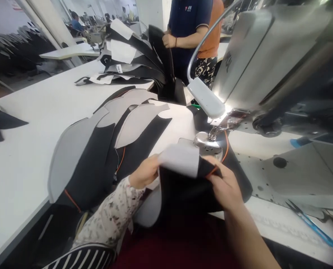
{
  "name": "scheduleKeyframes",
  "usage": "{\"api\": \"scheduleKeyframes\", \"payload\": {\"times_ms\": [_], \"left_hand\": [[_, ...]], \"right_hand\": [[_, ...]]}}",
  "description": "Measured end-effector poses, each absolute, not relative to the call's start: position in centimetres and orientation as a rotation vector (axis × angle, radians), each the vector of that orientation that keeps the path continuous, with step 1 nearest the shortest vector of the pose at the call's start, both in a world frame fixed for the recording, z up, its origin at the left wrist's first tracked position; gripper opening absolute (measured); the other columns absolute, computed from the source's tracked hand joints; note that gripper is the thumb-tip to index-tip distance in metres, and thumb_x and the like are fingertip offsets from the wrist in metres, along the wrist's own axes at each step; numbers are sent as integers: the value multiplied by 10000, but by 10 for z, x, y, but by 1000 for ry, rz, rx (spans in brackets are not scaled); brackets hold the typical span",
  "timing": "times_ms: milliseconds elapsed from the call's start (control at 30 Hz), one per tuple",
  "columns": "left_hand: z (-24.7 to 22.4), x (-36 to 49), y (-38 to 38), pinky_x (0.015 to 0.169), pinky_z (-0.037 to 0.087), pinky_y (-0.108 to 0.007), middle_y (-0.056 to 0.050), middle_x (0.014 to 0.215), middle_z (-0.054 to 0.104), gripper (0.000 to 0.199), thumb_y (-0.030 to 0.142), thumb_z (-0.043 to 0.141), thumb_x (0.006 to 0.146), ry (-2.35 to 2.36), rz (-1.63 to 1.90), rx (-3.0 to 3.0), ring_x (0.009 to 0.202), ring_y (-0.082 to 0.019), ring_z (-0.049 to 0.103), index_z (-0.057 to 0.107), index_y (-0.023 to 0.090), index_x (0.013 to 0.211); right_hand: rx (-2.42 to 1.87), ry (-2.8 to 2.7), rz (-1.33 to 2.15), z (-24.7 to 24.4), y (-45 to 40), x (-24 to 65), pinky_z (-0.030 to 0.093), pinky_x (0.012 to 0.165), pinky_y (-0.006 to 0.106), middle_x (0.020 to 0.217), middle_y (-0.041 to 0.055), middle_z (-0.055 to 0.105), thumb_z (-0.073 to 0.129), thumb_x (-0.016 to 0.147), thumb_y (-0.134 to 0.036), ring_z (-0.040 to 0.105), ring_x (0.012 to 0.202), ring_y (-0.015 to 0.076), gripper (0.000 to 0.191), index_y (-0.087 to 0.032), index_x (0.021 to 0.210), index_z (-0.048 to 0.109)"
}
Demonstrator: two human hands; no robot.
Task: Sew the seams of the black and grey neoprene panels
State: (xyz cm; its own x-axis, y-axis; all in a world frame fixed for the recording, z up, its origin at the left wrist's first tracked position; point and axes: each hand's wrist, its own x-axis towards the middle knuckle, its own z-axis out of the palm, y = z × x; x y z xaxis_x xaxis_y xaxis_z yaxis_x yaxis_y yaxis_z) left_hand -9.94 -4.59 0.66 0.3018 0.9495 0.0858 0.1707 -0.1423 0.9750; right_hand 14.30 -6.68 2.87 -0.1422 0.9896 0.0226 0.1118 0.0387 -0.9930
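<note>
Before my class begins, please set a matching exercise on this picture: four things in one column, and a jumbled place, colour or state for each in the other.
Column one
1. Lamp
2. Left hand
3. Right hand
4. Pointed tool

Column two
A. Holding black cloth beside an orange thread
B. Partly blue, lying at the far right
C. White, left of the machine head
D. Holding the pale piece at its left end

Pairs: 1-C, 2-D, 3-A, 4-B
</note>
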Motion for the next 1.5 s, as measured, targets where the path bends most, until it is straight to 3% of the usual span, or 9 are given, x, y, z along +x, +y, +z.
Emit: {"api": "scheduleKeyframes", "payload": {"times_ms": [100,200,333,467,633,800,867,1000,1500], "left_hand": [[-15,-87,-33,946,638,-426,-142,914,798,713,609,272,1065,982,938,1421,953,-281,786,782,111,1081],[-22,-67,-24,1020,604,-439,-153,1054,788,691,585,253,1077,949,970,1336,1100,-288,748,730,105,1216],[-8,-58,-20,1255,369,-491,-104,1486,588,530,478,459,1059,1041,1179,1460,1463,-274,480,479,224,1524],[5,-53,-23,1314,73,-594,-112,1585,472,710,379,675,941,1010,1243,2450,1574,-322,260,390,224,1572],[-7,-29,-9,1338,47,-479,-96,1531,545,508,214,480,1014,824,1061,2730,1494,-201,430,442,138,1515],[-9,-14,-3,1336,38,-496,-69,1494,587,443,197,476,1027,922,1157,2697,1463,-191,471,506,152,1467],[-6,-12,-5,1333,81,-495,-72,1454,623,407,196,491,1028,973,1209,2685,1419,-193,521,539,145,1429],[-7,-9,0,1333,67,-529,-25,1375,683,355,157,513,1034,1024,1324,2698,1313,-168,604,569,191,1382],[0,-11,3,1308,-54,-597,-21,1307,716,333,153,513,1024,1043,1293,2648,1262,-175,632,617,216,1334]], "right_hand": [[-1126,-881,1662,34,-63,145,438,538,230,623,20,580,642,604,-192,514,585,139,57,-144,635,649],[-1090,-689,1647,33,-59,145,514,575,258,729,37,659,807,649,-359,569,599,156,285,-158,831,716],[-1246,-802,1421,29,-53,143,554,657,236,806,37,690,885,711,-471,616,674,140,417,-152,914,709],[-1346,-849,1303,24,-40,147,525,650,198,791,11,674,851,761,-456,619,710,128,372,-144,877,685],[-1576,-1291,1079,27,-37,163,512,732,241,977,26,720,706,873,-461,671,884,187,321,-180,1029,702],[-1858,-1494,367,40,-53,171,488,725,274,1093,25,730,646,918,-507,678,826,174,453,-256,1295,644],[-1808,-1531,267,40,-53,172,518,837,274,1163,2,723,610,957,-441,697,937,175,407,-304,1339,641],[-1714,-1632,234,34,-44,175,502,1009,232,1240,-66,701,554,990,-325,670,1154,153,327,-351,1286,692],[-1738,-1569,254,30,-42,173,525,929,263,1154,-82,727,571,974,-309,698,1056,155,297,-370,1232,704]]}}
